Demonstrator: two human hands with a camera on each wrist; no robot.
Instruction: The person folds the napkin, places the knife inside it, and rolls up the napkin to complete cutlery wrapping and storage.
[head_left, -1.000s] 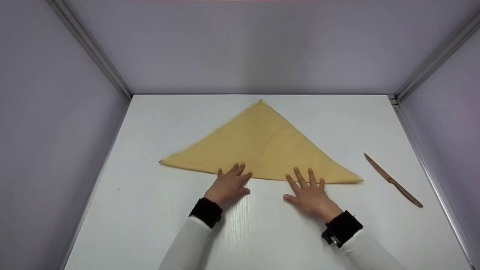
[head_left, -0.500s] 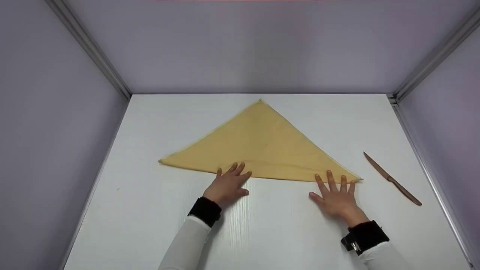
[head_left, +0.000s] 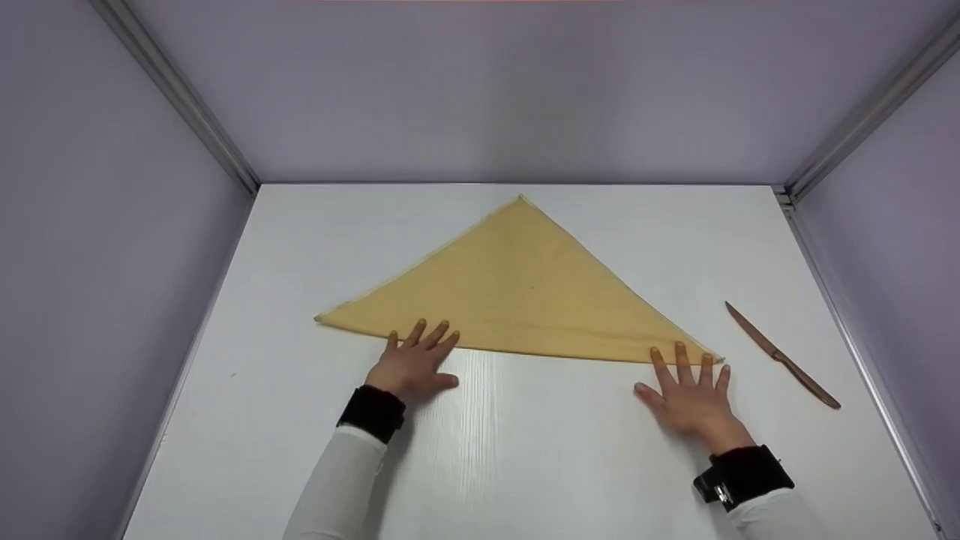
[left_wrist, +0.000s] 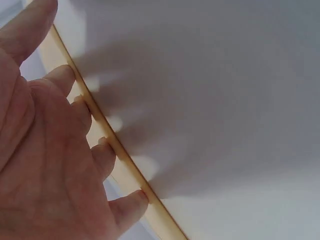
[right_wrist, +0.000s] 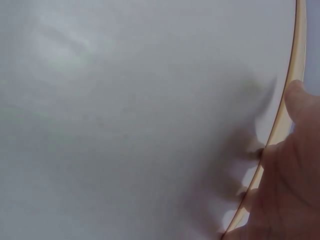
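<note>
White table (head_left: 525, 465); both hands flat, fingers straight on folded cloth (head_left: 525, 292) edge; wrist views blurry.

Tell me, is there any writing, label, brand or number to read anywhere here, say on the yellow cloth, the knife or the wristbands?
None: no word, number or sign can be read in any view.
The folded yellow cloth is plain.
The brown knife shows no mark.
The white table and the grey walls are bare.
The black wristbands by the left hand and right hand carry no legible label.
</note>
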